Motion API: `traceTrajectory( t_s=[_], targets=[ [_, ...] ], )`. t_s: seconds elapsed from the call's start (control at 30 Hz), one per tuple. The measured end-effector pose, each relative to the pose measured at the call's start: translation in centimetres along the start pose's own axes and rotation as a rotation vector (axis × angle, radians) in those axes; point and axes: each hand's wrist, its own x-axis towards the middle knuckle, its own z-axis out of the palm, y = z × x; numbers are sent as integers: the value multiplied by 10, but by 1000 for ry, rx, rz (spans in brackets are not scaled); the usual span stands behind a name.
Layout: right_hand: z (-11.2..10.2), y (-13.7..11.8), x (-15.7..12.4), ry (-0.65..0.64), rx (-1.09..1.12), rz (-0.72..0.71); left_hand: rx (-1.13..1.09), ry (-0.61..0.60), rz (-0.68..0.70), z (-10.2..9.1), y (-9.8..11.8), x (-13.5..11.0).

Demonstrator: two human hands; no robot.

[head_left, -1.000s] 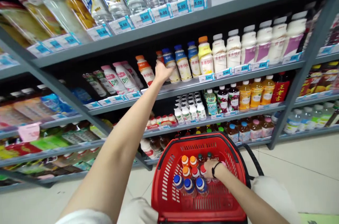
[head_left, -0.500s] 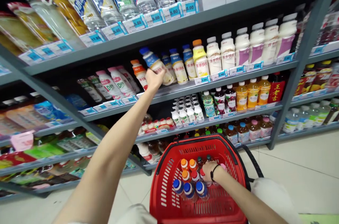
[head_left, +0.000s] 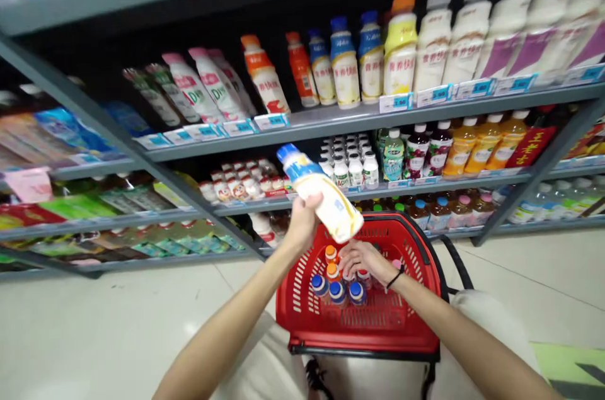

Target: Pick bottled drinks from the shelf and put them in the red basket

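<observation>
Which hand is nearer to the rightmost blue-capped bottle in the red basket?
Right. The right hand is just beyond that bottle; the left hand is higher and farther left, gripping another blue-capped bottle.

White pink-capped bottles (head_left: pixel 218 86): to your left.
Orange drinks (head_left: pixel 484 147): lower, to your right.
Floor (head_left: pixel 132 324): pale tiles beneath you.

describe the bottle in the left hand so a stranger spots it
Start at the red basket, then the left hand at its upper left in the picture. It grips a tilted white bottle; among the blue-capped bottles, only this one is held.
</observation>
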Motion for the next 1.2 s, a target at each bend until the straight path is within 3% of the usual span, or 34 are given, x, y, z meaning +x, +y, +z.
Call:
traceTrajectory(
  t_s=[0.1, 0.17, 0.23, 0.33, 0.47, 0.63, 0.9, 1.1, 1.2],
  targets=[
    [8, -2, -12, -131, 521, 17, -193, -39, -271, -6, -63, -34],
    [14, -2, -19, -182, 818, 37, -316, -47, -398, -12, -89, -44],
    [18, -1, -21, -161, 926, 57, -415, -90, -471, -19, -100, -44],
    [21, 1, -15, -26, 981, 69, -483, -141, -423, -30, -98, -36],
    [22, 0, -5, 114, 950, 31, -436, -98, -282, -39, -87, -27],
    [27, 2, -11, 183, 792, -68, -446, -72, -236, -43, -80, -26],
    [29, 24, -15, 508, 519, -203, -522, 13, -183, -48, -79, -24],
    [36, 33, -16, 573, 342, -321, -647, 47, -218, -48, -79, -26],
    [36, 28, -16, 571, 391, -300, -692, 63, -233, -48, -81, -26]
  ],
)
